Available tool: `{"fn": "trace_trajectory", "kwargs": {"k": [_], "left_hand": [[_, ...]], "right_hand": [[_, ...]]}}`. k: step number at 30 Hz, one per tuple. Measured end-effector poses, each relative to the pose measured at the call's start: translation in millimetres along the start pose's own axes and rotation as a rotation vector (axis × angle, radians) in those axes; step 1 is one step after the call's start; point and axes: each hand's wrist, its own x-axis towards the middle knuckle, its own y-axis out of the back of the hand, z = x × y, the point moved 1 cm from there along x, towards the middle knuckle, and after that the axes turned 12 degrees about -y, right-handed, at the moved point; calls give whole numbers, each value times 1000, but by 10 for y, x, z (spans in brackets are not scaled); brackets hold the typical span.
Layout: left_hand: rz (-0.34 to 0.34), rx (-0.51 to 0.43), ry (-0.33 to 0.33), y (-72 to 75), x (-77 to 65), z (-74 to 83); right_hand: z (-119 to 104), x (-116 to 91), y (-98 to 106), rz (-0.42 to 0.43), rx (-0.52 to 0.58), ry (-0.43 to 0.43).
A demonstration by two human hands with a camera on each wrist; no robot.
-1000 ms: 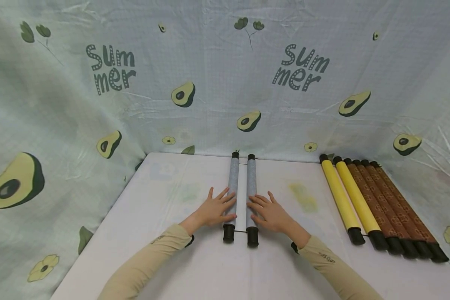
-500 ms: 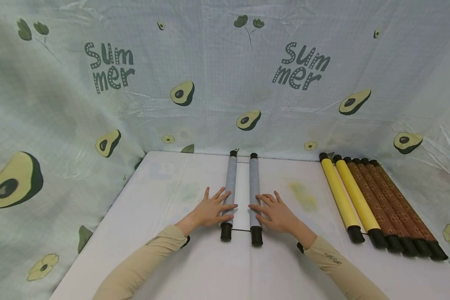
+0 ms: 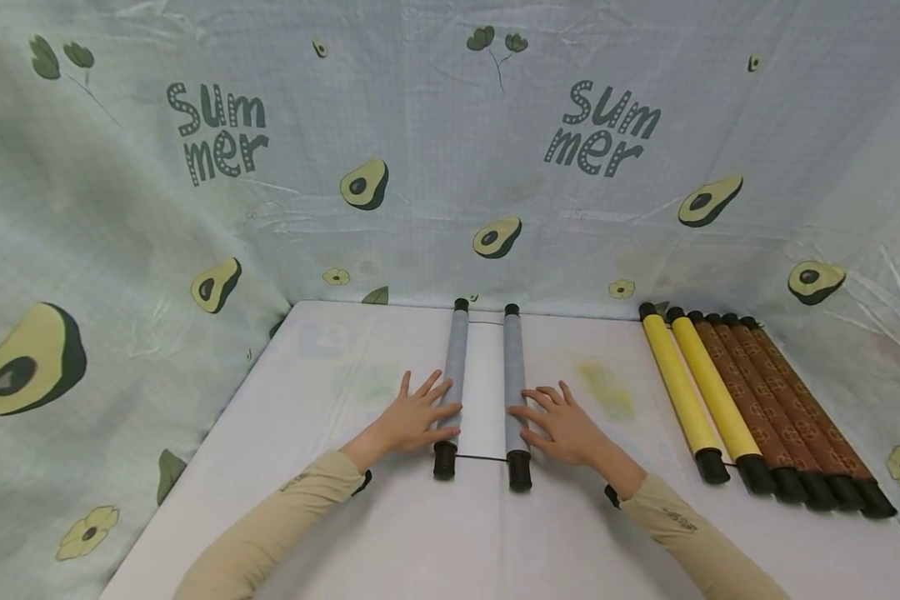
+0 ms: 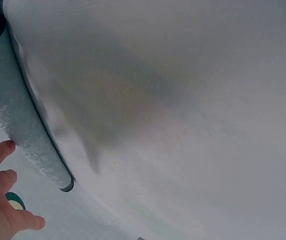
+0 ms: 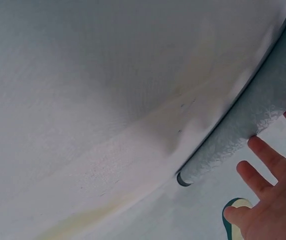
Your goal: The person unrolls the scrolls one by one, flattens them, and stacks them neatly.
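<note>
A grey-blue scroll lies on the table between my hands, partly unrolled, with a white strip (image 3: 484, 375) showing between its two rolls. Spread fingers of my left hand (image 3: 408, 419) rest on the left roll (image 3: 456, 350), near its front end. On the right roll (image 3: 513, 358) lie the outstretched fingers of my right hand (image 3: 565, 427). Both rolls have black end caps, and a thin dark edge line joins them in front. In the left wrist view, a fingertip touches the patterned roll (image 4: 20, 107); the right wrist view shows fingertips against the other roll (image 5: 248, 117).
At the right of the white table (image 3: 270, 467) lie a yellow scroll (image 3: 678, 383) in two rolls and several brown patterned rolls (image 3: 787, 408) side by side. A cloth wall with avocado prints (image 3: 435, 150) rises behind the table's far edge.
The two grey-blue rolls have moved apart, the left one leftward and the right one rightward, each with its hand. The white strip between them has grown wider.
</note>
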Motion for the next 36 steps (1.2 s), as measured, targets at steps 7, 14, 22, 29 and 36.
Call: {"fn": "trace_trajectory", "kwargs": {"k": [7, 14, 22, 29, 36], "left_hand": [[-1, 2, -6, -4, -19, -13], [13, 39, -33, -10, -36, 12], [11, 63, -49, -7, -73, 1], [22, 47, -61, 0, -116, -14], [-6, 34, -39, 19, -154, -19]], "right_hand": [[41, -30, -9, 13, 3, 0], [55, -50, -5, -4, 32, -10], [61, -63, 24, -34, 10, -23], [74, -68, 2, -17, 11, -3], [72, -98, 30, -10, -8, 11]]}}
